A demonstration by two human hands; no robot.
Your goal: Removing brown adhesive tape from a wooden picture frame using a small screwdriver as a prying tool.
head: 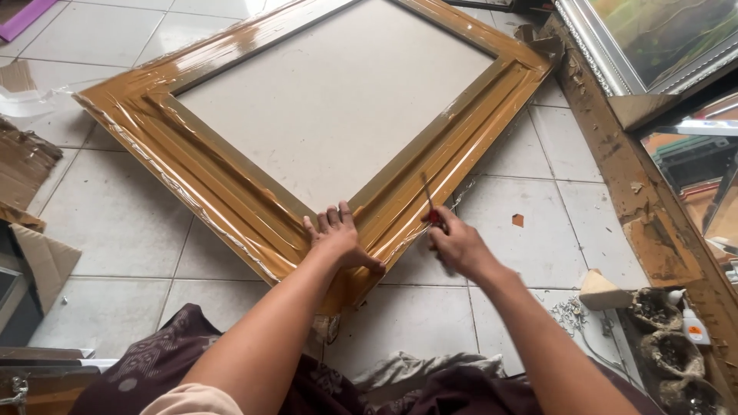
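A large brown picture frame (231,184), wrapped in shiny clear plastic film, lies flat on the pale tiled floor (115,223) with one corner turned toward the person. Inside the frame sits a plain off-white backing panel (330,100). Beyond the frame's far right corner, a silver-edged framed picture (653,38) leans, and a worn wooden beam (615,154) runs down along the frame's right side, well apart from it. Left of the frame lie torn cardboard pieces (27,165).

The left hand (338,238) presses flat on the frame's near corner, fingers spread and open, gripping nothing, palm down on the plastic-covered moulding. Just right of that corner, the right hand (457,246) is closed around a thin tool with a red handle (432,207), whose slim dark shaft points up against the frame's lower right rail.

Farther right of the frame, near the beam, are a small wooden block (603,292) and a small white bottle with an orange label (692,327).
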